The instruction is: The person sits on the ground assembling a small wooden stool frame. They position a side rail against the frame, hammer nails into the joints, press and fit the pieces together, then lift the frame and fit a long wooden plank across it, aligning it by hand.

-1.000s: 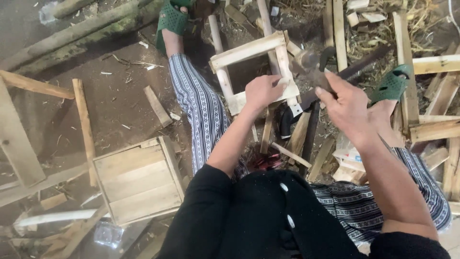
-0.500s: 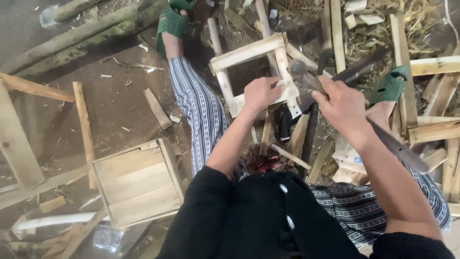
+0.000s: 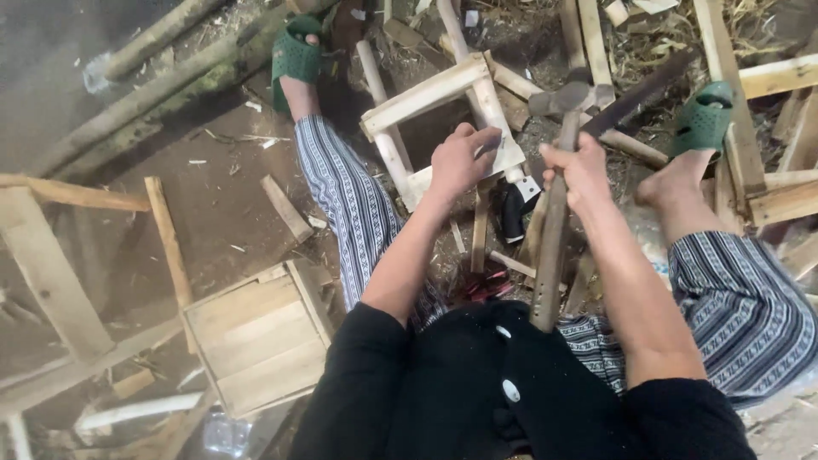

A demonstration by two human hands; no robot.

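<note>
While the left hand (image 3: pixel 460 160) is pressing down on the near corner of the pale wooden frame (image 3: pixel 443 102), the right hand (image 3: pixel 581 170) is holding a hammer (image 3: pixel 554 221) just to the right of it. The left fingers (image 3: pixel 486 140) are lying curled over the slat where two rails of the frame are meeting, gripping the wood and pinning it against the ground. The right fingers (image 3: pixel 558 162) are wrapping closed around the wooden handle, high up near the metal head (image 3: pixel 558 100). The handle's long axis is running almost straight toward the person, its free end reaching down to the lap, while the head is sitting beyond the right hand and slightly right of the frame's corner, apart from the wood. So the frame is lying to the left of the hammer head and close beside it, with the left hand between the two. The frame itself is resting tilted on the dirt floor between the person's striped trouser legs (image 3: pixel 341 204), among loose sticks and offcuts. A finished slatted crate (image 3: pixel 256 336) is lying well apart, on the left side.
</note>
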